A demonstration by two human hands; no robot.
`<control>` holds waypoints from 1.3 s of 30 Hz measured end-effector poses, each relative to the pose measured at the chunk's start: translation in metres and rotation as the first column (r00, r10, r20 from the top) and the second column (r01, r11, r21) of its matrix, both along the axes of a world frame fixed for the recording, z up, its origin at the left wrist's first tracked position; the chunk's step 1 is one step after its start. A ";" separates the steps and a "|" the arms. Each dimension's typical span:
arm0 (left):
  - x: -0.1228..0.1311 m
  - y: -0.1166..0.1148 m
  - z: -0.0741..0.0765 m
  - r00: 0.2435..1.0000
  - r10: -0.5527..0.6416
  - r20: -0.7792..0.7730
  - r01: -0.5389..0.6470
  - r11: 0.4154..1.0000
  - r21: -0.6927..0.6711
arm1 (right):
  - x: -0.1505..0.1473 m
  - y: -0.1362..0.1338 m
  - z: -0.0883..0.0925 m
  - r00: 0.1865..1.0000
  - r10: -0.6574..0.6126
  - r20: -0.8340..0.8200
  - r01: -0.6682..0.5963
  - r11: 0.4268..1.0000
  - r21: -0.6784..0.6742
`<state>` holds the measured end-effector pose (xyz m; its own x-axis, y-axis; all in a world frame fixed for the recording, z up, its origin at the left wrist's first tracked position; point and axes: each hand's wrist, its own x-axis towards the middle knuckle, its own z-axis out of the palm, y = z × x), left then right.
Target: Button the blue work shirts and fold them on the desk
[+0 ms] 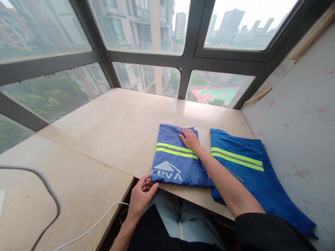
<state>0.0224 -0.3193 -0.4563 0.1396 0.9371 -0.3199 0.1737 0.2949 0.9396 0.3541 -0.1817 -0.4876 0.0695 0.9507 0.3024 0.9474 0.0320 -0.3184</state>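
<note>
A folded blue work garment [172, 165] lies on the stone ledge, with a yellow-green and grey reflective band across it and white "CEVA" lettering near its front edge. My right hand [190, 138] rests on its upper right part, fingers stretched out over the cloth. At the garment's near left corner, my left hand [142, 193] has its fingers curled and its thumb against the edge, pinching the cloth there. To the right lies a second, darker blue garment [235, 143] with a similar band, partly hidden by my right forearm; its lower part spreads toward the wall.
The pale stone ledge [104, 129] runs to dark-framed windows [154, 59] at the back and left. A flowered wall [300, 132] bounds the right side. A grey cable [49, 191] and a white cable [96, 223] cross the near left.
</note>
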 end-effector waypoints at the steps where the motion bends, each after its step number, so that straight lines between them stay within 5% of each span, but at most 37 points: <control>1: 0.002 0.000 0.001 0.997 0.000 -0.077 0.006 0.998 0.070 | 0.000 0.000 0.000 1.000 -0.001 -0.004 0.001 1.000 0.000; 4: 0.004 0.003 0.005 0.967 0.034 -0.252 0.033 0.966 0.257 | 0.001 0.001 -0.001 1.000 -0.008 -0.009 0.008 1.000 0.000; 7: 0.001 0.005 0.011 0.961 0.066 -0.270 0.026 0.946 0.324 | 0.002 0.001 0.000 1.000 -0.002 -0.016 0.002 1.000 0.001; 12: 0.003 0.001 0.017 0.981 0.109 -0.158 -0.078 0.978 0.194 | 0.003 0.000 0.002 0.999 0.010 -0.045 -0.009 1.000 0.001; 16: 0.008 0.002 0.021 0.982 0.189 -0.005 -0.189 0.981 -0.045 | 0.002 -0.001 0.002 0.997 -0.027 -0.070 0.028 0.999 0.016; 21: 0.006 0.019 0.031 0.939 0.169 0.299 -0.050 0.928 -0.369 | 0.003 -0.002 0.004 0.967 -0.036 -0.251 0.049 0.998 0.047; 26: 0.018 0.039 0.042 0.960 -0.022 0.280 0.115 0.940 -0.320 | 0.007 -0.006 0.010 0.898 -0.029 -0.439 0.070 0.995 0.078; 31: 0.038 0.049 0.045 0.958 0.019 0.288 0.091 0.926 -0.366 | 0.009 -0.008 0.020 0.860 -0.040 -0.509 0.091 0.993 0.075; 35: 0.042 0.053 0.044 0.957 -0.018 0.289 0.141 0.901 -0.410 | -0.001 -0.026 0.038 0.722 -0.006 -0.692 0.135 0.982 0.132; 39: 0.043 0.058 0.043 0.949 -0.047 0.313 0.202 0.851 -0.485 | -0.028 -0.075 0.066 0.402 0.090 -0.911 0.062 0.990 0.125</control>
<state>0.0657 -0.2613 -0.4137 0.3999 0.6229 -0.6724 -0.0039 0.7347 0.6784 0.3262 -0.2566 -0.4218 0.3629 0.9154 0.1740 0.0920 0.1507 -0.9843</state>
